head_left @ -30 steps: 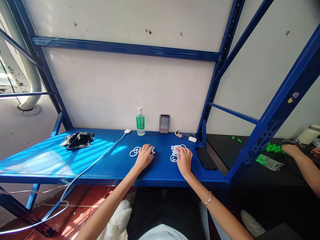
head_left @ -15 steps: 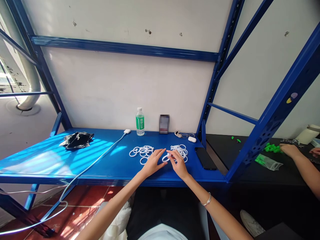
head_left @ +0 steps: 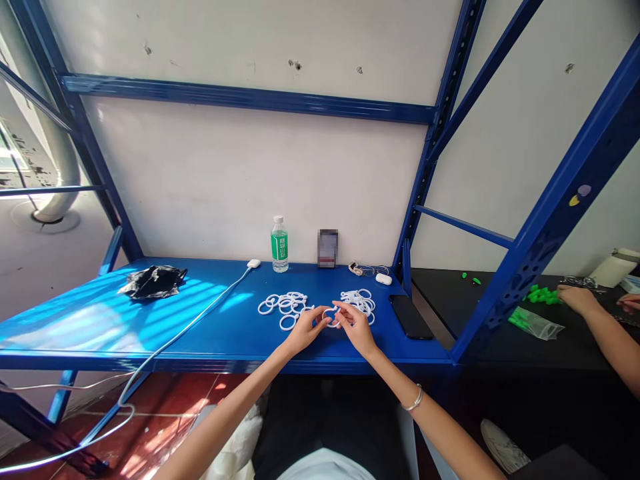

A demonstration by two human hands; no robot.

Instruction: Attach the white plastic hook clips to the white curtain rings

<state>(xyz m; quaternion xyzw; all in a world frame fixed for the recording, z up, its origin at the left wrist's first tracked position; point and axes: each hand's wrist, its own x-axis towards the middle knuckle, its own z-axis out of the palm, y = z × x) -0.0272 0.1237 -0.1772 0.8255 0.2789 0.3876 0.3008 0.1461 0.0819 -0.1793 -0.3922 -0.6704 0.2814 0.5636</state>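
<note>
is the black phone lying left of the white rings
No, the phone lies on the shelf to the right of both heaps of white rings.

We logged one white ring [head_left: 330,316], thin plastic, pinched at both sides just above the blue shelf [head_left: 200,327]. Behind it lay matching rings, flat and loose: left heap [head_left: 283,304], right heap [head_left: 361,301].

no legible text, bottle label [head_left: 280,245] included
</note>
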